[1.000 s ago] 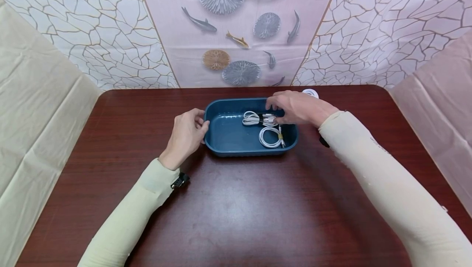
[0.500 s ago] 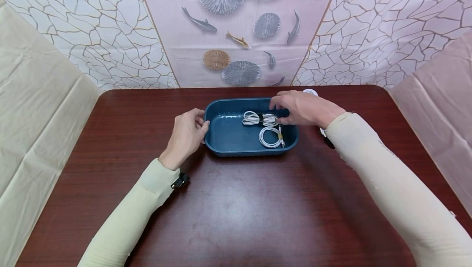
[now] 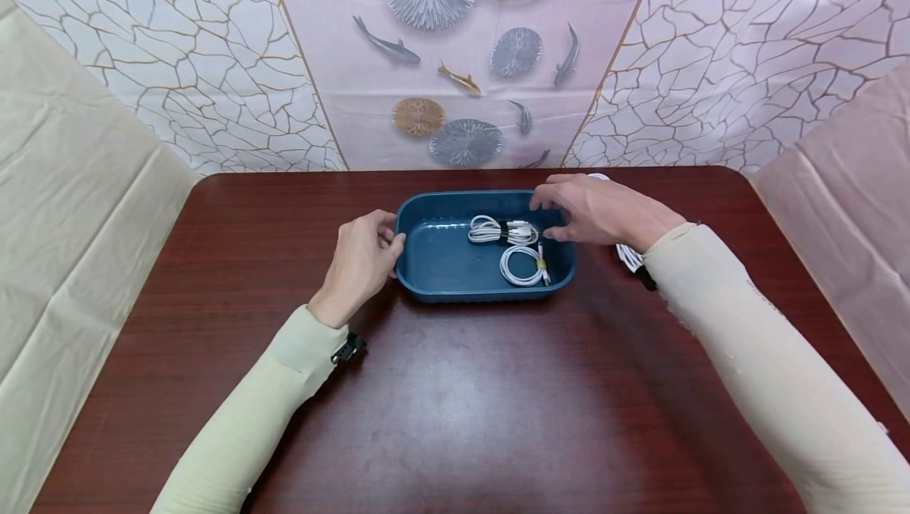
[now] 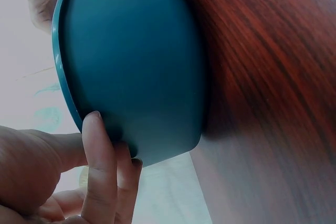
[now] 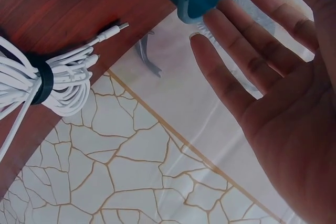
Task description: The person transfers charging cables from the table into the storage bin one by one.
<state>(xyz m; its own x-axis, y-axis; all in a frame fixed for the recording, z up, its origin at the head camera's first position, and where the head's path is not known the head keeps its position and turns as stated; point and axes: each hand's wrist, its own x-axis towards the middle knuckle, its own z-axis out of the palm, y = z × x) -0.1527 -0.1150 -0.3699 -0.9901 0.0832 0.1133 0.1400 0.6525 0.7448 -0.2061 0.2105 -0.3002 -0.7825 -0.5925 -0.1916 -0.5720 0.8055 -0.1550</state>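
The right hand (image 3: 604,210), fingers spread, has eased rightward, leaving two cables (image 3: 489,234) inside the tray (image 3: 483,295); left fingers (image 4: 98,156) seemingly pinch its rim.

Long pale cream sleeves (image 3: 761,364) lead to bare hands (image 3: 359,261), with a small black fitting (image 3: 347,348) beneath the left cuff (image 3: 306,340).

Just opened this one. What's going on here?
A person's left hand holds the left end of a blue bin on a dark red table. The right hand is open at the bin's right end, with no cable in its grasp. Inside lie a black-banded white cable and a yellow-tied white coil. Another white cable bundle lies outside, on the table to the right.
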